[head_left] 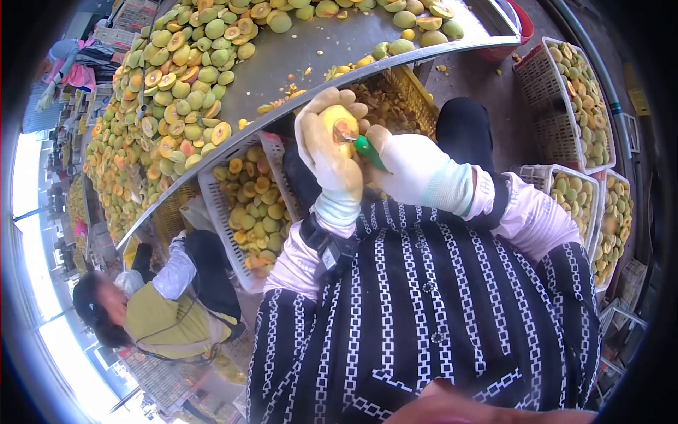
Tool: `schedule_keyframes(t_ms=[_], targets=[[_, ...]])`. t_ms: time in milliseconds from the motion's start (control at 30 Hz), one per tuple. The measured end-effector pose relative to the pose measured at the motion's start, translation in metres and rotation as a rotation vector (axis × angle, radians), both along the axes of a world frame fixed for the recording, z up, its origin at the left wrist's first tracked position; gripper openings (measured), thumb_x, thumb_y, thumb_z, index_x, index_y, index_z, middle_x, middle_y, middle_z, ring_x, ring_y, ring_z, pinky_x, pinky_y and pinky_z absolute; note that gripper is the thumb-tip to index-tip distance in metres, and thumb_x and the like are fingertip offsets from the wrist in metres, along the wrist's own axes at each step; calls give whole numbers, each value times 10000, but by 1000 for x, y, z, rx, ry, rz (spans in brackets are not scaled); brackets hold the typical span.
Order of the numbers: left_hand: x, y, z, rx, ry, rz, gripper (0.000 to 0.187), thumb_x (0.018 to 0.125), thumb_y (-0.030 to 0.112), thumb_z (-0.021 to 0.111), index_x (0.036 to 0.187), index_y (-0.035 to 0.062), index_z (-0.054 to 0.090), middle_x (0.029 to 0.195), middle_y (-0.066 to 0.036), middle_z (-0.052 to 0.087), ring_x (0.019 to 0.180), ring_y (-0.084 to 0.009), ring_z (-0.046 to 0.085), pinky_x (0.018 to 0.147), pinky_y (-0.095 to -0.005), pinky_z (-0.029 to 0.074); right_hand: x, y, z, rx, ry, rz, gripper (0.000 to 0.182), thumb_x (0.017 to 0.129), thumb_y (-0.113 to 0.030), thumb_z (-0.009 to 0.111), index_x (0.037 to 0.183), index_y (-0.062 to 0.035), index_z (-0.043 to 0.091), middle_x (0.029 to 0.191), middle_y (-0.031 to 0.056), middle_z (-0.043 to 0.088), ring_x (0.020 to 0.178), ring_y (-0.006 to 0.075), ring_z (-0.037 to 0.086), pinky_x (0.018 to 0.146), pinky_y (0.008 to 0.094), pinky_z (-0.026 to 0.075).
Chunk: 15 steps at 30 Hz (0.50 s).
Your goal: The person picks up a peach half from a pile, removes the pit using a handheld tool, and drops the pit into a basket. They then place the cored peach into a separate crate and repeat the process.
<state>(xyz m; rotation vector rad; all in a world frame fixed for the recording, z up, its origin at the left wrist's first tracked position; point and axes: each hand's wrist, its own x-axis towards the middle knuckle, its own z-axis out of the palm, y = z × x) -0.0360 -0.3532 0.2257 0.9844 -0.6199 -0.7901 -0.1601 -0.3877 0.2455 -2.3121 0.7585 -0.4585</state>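
Observation:
My gloved left hand (319, 152) is closed around a peach half (335, 119), its cut side with the reddish-brown centre facing my right hand. In my gloved right hand (418, 168) is a small green-handled tool (369, 151). Its metal tip touches the middle of the cut face; the exact shape of the tip is hard to make out. Both hands are in front of my body, just off the near edge of the metal table (272, 83). Behind them is a yellow crate (418, 95) of scraps, partly under the table.
Many halved peaches (180, 88) are heaped along the table's left and far sides. A white crate (219, 205) of peach halves stands at my left, and several filled crates (565, 141) at my right. A co-worker (169, 311) sits at the lower left.

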Motion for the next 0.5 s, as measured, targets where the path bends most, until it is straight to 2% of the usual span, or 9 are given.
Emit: schedule_keyframes(t_ms=[67,133,200,233,267,300,333,400,500], targets=[[2,-2,-4,-37,-59,26,391,982,367,392,1131,26,511,1028,-129,608,870,-206,614,739,-310,519,4,-1,5,199,35,46,273,817,-171,564,988,12,457,694,203,601,695,386,629,614,434,517],[3,-5,-7,-132,-37,65,405,977,387,422,1134,24,509,1042,-127,607,869,-206,614,730,-309,519,8,-4,8,229,56,51,287,811,-179,565,978,24,451,693,219,594,720,402,626,642,439,518],[6,-7,-6,-92,-34,83,457,974,434,405,1147,25,512,1019,-142,619,855,-219,619,730,-331,522,12,-8,13,330,105,76,279,804,-169,571,965,24,451,695,218,596,708,394,627,632,441,518],[11,-7,-6,-98,148,-34,482,964,458,409,1142,27,533,1005,-153,627,874,-246,614,738,-340,523,12,-11,19,335,104,78,279,804,-169,571,965,24,451,695,218,596,708,394,627,632,441,518],[15,-7,-6,-103,330,-150,508,954,482,413,1137,29,553,992,-164,635,893,-273,609,746,-350,523,12,-14,29,519,123,90,273,797,-163,572,957,24,451,690,216,596,696,392,626,625,441,517],[18,-8,-6,-99,462,-187,483,960,434,401,1104,10,584,944,-187,654,856,-300,621,738,-366,521,13,-15,34,702,141,103,268,791,-156,572,949,23,451,685,214,595,684,390,624,618,440,516],[20,-9,-5,-97,461,-186,483,960,434,401,1104,10,584,944,-187,654,856,-300,621,738,-366,521,12,-14,26,704,139,103,268,791,-156,572,949,23,451,685,214,595,684,390,624,618,440,516],[22,-10,-1,68,295,-277,479,970,409,382,1103,-9,576,948,-189,653,795,-297,634,732,-374,526,9,-9,7,137,72,85,272,780,-149,574,950,26,452,669,211,594,668,383,626,611,439,516],[24,-13,-2,159,334,-339,469,983,382,356,1089,-21,570,930,-177,650,772,-268,637,743,-374,529,6,-15,7,242,114,89,246,770,-146,577,902,38,481,656,215,588,669,388,625,620,442,514]])
